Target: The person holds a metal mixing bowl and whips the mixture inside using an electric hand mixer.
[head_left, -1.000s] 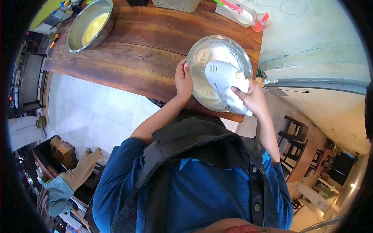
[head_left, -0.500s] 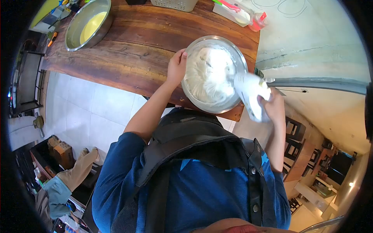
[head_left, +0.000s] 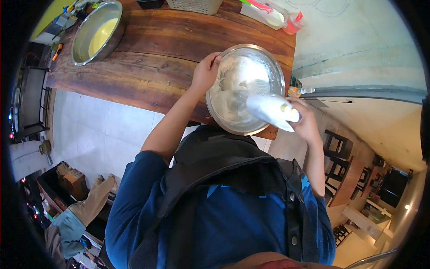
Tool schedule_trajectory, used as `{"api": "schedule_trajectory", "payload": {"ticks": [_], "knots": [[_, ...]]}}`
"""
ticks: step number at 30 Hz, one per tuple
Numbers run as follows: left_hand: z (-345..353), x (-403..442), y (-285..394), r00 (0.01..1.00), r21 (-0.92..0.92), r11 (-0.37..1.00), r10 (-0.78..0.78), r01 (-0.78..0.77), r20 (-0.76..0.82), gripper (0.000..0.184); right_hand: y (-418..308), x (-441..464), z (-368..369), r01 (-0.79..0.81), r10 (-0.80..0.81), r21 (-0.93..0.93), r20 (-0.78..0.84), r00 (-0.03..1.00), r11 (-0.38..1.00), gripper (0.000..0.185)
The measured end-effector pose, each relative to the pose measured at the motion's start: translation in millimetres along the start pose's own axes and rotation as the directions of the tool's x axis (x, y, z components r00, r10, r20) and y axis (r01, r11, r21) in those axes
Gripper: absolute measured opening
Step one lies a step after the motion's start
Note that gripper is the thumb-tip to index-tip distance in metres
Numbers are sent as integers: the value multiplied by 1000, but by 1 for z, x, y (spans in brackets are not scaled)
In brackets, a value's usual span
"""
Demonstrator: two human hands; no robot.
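A large steel mixing bowl (head_left: 280,74) stands at the table's near right corner. Fluffy white cream (head_left: 244,74) fills its lower part, streaked with ridges. My left hand (head_left: 207,71) grips the bowl's left rim, fingers closed over the edge. In my right hand (head_left: 307,120) is a white electric hand mixer (head_left: 266,107), tilted over the bowl's right front side. Its body is blurred by motion, and the beaters are hidden beneath it in the cream.
A second steel bowl (head_left: 117,38) with pale yellow batter stands at the table's (head_left: 156,40) far left. At the back are a perforated basket (head_left: 195,5), a clear container (head_left: 264,18) and a red-lidded jar (head_left: 293,23). A bottle (head_left: 295,87) is beyond the right edge; a wall runs alongside.
My right hand has swung the mixer left and toward me, further over the bowl. My left hand stays on the rim. The view has shifted slightly.
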State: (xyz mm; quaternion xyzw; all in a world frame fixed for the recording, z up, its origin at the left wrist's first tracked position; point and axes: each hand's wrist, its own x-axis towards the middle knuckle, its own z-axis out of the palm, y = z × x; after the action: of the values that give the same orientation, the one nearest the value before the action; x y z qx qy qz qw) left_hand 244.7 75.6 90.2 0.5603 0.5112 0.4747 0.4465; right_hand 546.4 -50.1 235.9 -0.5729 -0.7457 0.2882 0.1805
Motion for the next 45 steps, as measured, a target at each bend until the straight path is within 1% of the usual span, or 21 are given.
{"api": "schedule_trajectory", "payload": {"ticks": [1,2,4,8,10,12,14,16,19,21,23,24,26,27,31,33,37,39,40,43,45], "knots": [[0,0,1,1000,-2,1000,3,-3,-5,27,4,-2,2,-83,83,5,-81,993,997,41],[0,-2,1,1000,12,1000,22,-22,-18,27,9,-4,5,-80,80,2,-81,994,997,41],[-1,-4,0,999,25,999,43,-42,-33,27,13,-5,8,-93,63,-113,-246,967,989,40],[0,-7,1,999,10,1000,-10,11,-41,28,-8,-18,-3,-108,77,-256,-127,989,961,38],[3,-7,1,999,40,999,-4,6,-51,28,-16,-20,-3,-40,50,-103,95,994,994,39],[13,-7,0,998,43,999,5,-2,-68,29,-20,-10,9,-16,20,-38,100,995,999,40],[18,-10,8,999,27,1000,-6,7,-48,28,-20,4,19,46,-45,12,-38,998,999,42],[19,-11,9,999,14,1000,-14,14,-35,28,-8,15,26,0,6,46,-112,994,999,46],[15,-10,8,1000,-55,998,-3,2,-17,27,-6,21,20,-57,10,-156,-287,958,986,55],[8,-8,8,995,-36,997,61,-64,-75,26,-8,13,9,-114,69,-176,-246,967,978,55],[5,-7,11,997,-41,998,35,-38,-76,27,-13,1,-4,-173,157,-305,-78,985,936,53],[4,-6,10,997,-47,999,10,-13,-75,27,-15,-4,-5,-169,153,-307,-74,985,937,53],[6,-6,9,998,-37,999,-10,8,-67,27,-19,-11,-5,-166,167,-15,94,981,986,49],[6,-6,9,998,-27,999,-28,27,-55,27,-21,-9,-2,-113,108,69,68,992,991,45],[6,-7,13,999,-65,998,-6,3,-39,27,4,-8,16,-79,88,88,-106,990,993,44],[1,-9,17,999,-25,1000,17,-18,-45,27,12,-7,23,-194,201,55,-320,926,980,44],[-1,-7,18,998,-44,998,39,-42,-55,28,-5,-14,-3,-317,296,-99,-178,938,943,45],[2,-6,22,996,22,1000,19,-18,-81,27,-11,-17,-8,-244,248,-65,67,966,968,45],[7,-7,22,997,19,1000,17,-15,-78,27,-13,-17,-7,-249,254,-67,67,965,966,45],[17,-4,25,1000,-42,999,-1,0,-17,26,-13,-2,3,-73,69,42,84,994,996,47],[21,-7,29,1000,-3,1000,-19,19,-17,25,-3,8,15,-58,73,121,-119,990,991,49]]}}
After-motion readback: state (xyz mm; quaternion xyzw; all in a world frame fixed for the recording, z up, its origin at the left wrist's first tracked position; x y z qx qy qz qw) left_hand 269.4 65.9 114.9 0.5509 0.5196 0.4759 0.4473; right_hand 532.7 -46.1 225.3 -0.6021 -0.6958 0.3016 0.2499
